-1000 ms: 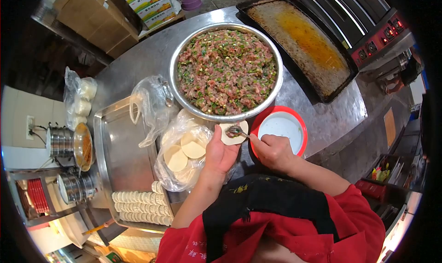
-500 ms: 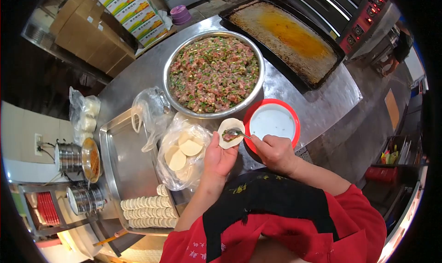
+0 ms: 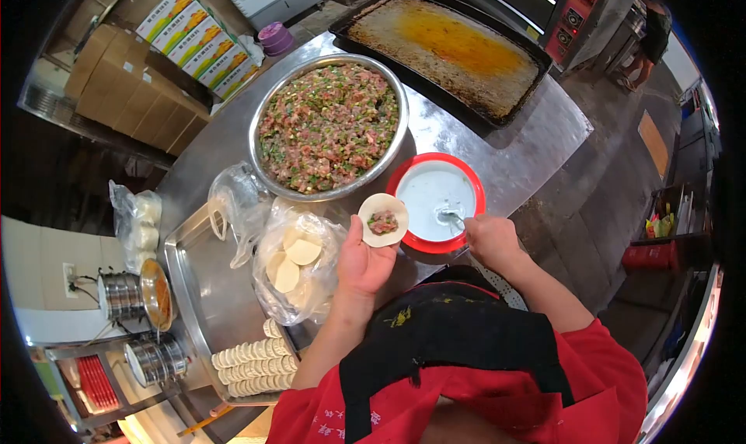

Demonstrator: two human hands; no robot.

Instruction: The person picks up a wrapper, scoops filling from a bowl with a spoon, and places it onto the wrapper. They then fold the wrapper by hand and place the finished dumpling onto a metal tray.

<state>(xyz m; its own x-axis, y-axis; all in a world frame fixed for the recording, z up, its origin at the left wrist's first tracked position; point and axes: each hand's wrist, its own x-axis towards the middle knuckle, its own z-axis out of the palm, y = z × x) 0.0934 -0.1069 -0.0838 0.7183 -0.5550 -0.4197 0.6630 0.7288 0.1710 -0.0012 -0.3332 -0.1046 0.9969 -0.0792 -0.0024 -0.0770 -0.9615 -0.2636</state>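
On the fingers of my left hand [image 3: 365,261] lies a round dumpling wrapper [image 3: 371,236], flat, with a small mound of meat filling [image 3: 382,222] in its middle. My right hand [image 3: 493,242] is closed around the handle of a spoon [image 3: 453,215], whose bowl dips into the whitish liquid of a red-rimmed bowl [image 3: 479,191]. Beyond my hands stands a large steel basin [image 3: 406,125] heaped with minced meat and green bits [image 3: 326,125]. Left of my left hand, more wrappers [image 3: 303,251] sit in an open plastic bag [image 3: 268,289].
A steel tray [image 3: 202,281] at left carries rows of folded dumplings [image 3: 256,366] at its near end. A dark baking pan [image 3: 497,121] with an oily surface occupies the table's [image 3: 544,133] far side. Cardboard boxes [image 3: 128,87] stand behind, and another person [image 3: 653,36] is far right.
My right hand has moved the spoon off the wrapper and into the red-rimmed bowl. The filling stays on the wrapper in my left hand. The whole view has shifted slightly.
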